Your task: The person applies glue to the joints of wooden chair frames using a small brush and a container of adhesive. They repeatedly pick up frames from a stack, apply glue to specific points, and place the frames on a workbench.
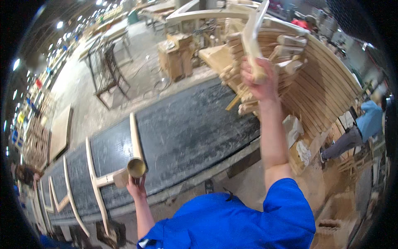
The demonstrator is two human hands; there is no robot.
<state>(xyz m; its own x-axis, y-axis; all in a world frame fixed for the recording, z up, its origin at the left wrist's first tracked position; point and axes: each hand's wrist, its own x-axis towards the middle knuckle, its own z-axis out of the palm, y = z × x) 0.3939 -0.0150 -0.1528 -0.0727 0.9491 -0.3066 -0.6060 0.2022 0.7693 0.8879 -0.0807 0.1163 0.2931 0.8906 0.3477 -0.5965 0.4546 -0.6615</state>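
Raised at the upper right, my right hand (262,79) is wrapped round the end of a pale curved wooden chair part (250,39), slightly blurred. A long wooden rail (207,15) runs left from about its top; I cannot tell if the two are joined. Low at the centre left, my left hand (137,189) is closed under a round cup-like container (137,168), brownish-yellow inside. Just beside it lies the rail end of a wooden chair frame (96,182) on a black conveyor belt (186,120). A single wooden leg (135,135) lies beyond the container.
More wooden frame pieces (70,195) lie along the belt to the left. A tall stack of curved wooden parts (319,83) stands at the right. Past the belt are a dark metal rack (105,70) and a wooden box (176,58). A person in blue (367,122) stands far right.
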